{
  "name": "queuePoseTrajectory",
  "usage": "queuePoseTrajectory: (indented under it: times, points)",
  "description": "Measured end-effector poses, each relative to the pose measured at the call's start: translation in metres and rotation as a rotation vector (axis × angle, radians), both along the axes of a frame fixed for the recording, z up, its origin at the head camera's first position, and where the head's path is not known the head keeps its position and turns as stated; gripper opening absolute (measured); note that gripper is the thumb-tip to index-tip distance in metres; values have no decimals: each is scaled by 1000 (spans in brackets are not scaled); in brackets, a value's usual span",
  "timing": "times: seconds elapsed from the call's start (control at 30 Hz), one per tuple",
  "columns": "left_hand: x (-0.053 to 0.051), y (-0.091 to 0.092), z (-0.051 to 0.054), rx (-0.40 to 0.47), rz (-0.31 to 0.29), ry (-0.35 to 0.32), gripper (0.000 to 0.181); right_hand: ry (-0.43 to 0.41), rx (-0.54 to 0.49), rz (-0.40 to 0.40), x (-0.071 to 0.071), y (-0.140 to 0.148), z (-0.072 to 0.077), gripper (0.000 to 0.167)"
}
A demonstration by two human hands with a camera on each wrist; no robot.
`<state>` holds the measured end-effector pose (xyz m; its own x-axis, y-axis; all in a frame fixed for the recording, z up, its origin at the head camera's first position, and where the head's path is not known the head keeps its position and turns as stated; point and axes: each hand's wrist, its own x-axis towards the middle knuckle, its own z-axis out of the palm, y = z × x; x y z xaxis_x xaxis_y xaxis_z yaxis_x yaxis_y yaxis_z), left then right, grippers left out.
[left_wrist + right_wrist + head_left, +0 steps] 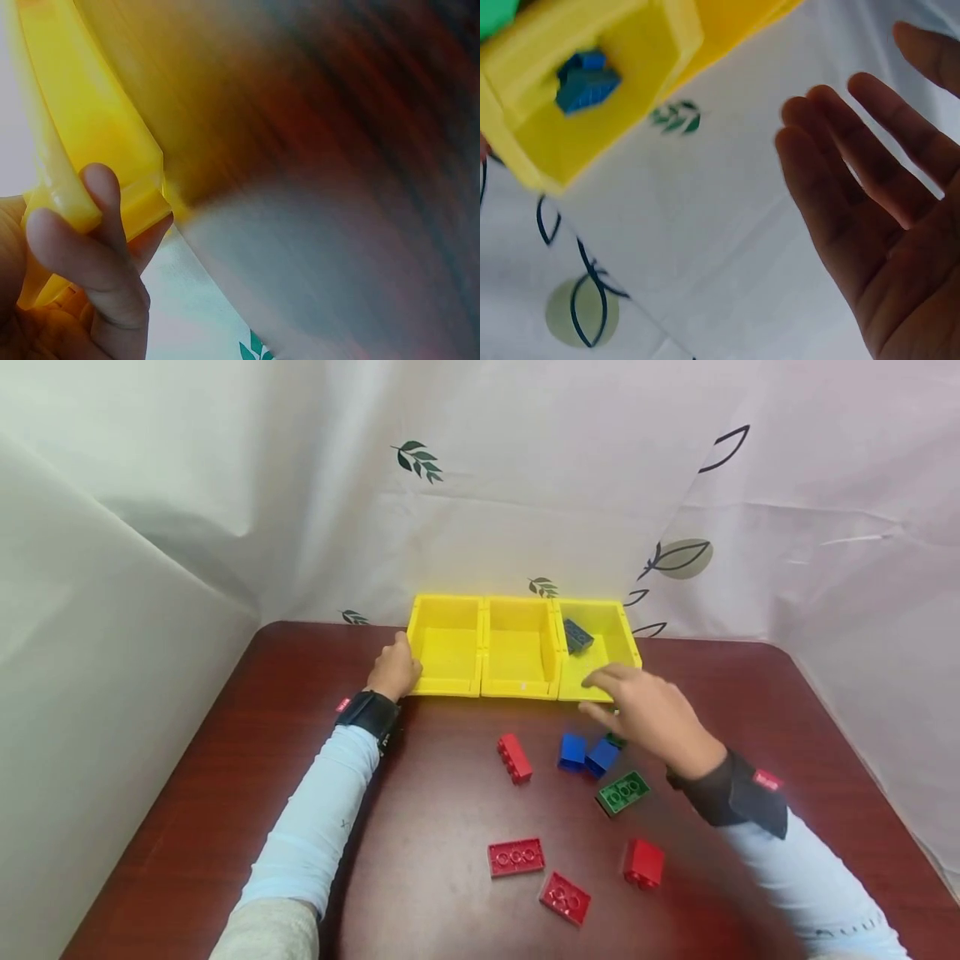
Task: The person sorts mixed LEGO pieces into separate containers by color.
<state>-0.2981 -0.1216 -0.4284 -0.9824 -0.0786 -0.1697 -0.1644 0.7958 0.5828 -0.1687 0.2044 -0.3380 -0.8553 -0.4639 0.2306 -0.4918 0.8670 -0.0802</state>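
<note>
While my left hand (393, 670) pinches the rim of the leftmost open yellow plastic bin (450, 647), I see my right hand (656, 714) holding nothing, fingers parted over the front lip of the rightmost yellow plastic bin (615, 635). Two glossy blue plastic bricks (572, 752) lie just below and left of it in the frame, nearer it than my other hand; below sits a green oblong plastic brick (624, 793), long axis rising rightward. Toward lower left, the dark red tabletop (420, 827) gives me room
</note>
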Motion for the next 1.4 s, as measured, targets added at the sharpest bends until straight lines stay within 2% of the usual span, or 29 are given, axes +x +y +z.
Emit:
queuePoseTrajectory:
  times: [0.13,0.23,0.4,0.53,0.77,0.93,1.17,1.4]
  points:
    - [-3,-1,-1,-2,-10,-8,44,-51,-46,46,28,-3,-23,41]
    - [-4,-1,0,-10,-18,-8,45,-54,-73,49,39,-4,-42,44]
    - [-1,-1,2,-11,-14,-12,46,-110,-60,27,35,-5,-72,46]
    - [0,-2,1,2,-13,-20,46,-130,-37,23,28,-7,-86,43]
    - [1,-2,1,-6,-11,-4,46,-45,-51,11,23,-11,-92,35]
    - [2,-2,2,-7,-16,-1,47,-22,-53,10,22,-14,-93,29]
    - [3,-1,3,-6,-20,4,47,-37,-51,0,20,-16,-93,27]
    - [3,-1,2,-4,-18,2,47,-109,-96,18,13,-11,-87,33]
